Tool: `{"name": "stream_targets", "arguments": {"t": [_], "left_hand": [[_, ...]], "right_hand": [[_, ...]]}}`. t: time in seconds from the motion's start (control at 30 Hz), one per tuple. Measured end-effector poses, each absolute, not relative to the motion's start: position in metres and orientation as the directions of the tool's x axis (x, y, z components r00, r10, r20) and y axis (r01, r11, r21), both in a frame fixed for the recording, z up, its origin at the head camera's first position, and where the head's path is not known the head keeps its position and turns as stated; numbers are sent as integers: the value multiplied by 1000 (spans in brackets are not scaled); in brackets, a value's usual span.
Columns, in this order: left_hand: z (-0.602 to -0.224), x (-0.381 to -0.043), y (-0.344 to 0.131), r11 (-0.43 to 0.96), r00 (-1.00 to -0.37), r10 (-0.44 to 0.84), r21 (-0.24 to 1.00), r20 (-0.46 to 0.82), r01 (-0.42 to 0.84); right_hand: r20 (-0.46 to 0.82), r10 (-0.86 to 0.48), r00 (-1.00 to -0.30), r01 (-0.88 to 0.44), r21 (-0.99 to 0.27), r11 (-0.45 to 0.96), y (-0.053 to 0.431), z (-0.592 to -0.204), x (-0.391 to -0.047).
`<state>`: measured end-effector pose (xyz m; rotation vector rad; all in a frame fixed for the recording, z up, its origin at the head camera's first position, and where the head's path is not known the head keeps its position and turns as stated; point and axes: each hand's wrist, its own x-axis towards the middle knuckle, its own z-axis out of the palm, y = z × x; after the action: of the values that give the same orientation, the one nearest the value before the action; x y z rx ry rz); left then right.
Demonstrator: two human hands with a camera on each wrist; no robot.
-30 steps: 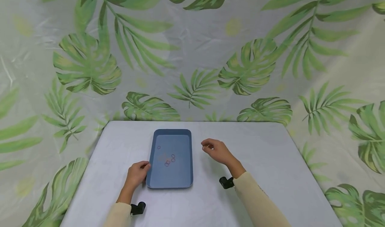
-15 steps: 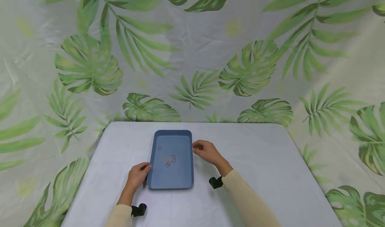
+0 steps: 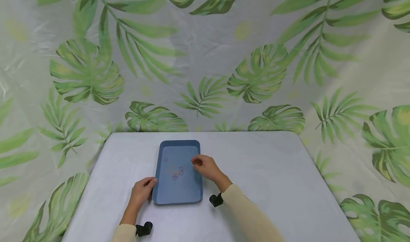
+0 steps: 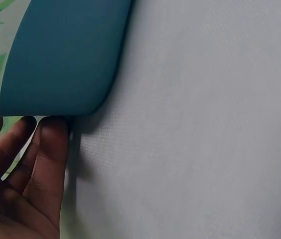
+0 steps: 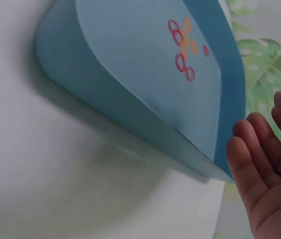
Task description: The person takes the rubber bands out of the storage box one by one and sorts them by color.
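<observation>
The blue tray (image 3: 177,194) lies on the worktop (image 3: 272,185) with its long axis running away toward the far edge; small red and orange rings (image 5: 183,50) lie near the tray's middle, one red ring (image 3: 165,160) apart toward its far left corner. The grip of the left hand (image 3: 141,192) is clamped on the tray's left rim, while the right hand (image 3: 206,168) is over its right rim, thumb and forefinger close together; I cannot tell whether that grip holds anything.
</observation>
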<state>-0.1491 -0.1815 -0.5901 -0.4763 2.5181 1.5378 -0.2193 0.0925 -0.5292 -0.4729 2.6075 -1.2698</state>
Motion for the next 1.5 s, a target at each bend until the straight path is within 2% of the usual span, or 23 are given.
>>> {"name": "stream_targets", "arguments": {"t": [0.33, 0.73, 0.87, 1.23, 1.5], "left_hand": [[-595, -145, -185, 425, -932, -208, 831, -297, -359], [-600, -144, -183, 412, -931, -201, 837, -303, -361], [-600, -144, -183, 414, -940, -196, 845, -281, -339], [-599, -149, -181, 426, -944, -198, 844, -265, -326], [-601, -149, -182, 434, -942, -211, 839, -260, -328]], "right_hand": [[-11, -409, -912, -279, -714, 641, 66, -545, -220], [26, -384, -923, -316, -621, 717, 43, -572, -223], [30, -393, -919, -332, -593, 733, 37, -573, -222], [-8, -325, -946, -292, -419, 860, 35, -565, -221], [-5, -347, -938, -322, -356, 877, 37, -566, -218]]}}
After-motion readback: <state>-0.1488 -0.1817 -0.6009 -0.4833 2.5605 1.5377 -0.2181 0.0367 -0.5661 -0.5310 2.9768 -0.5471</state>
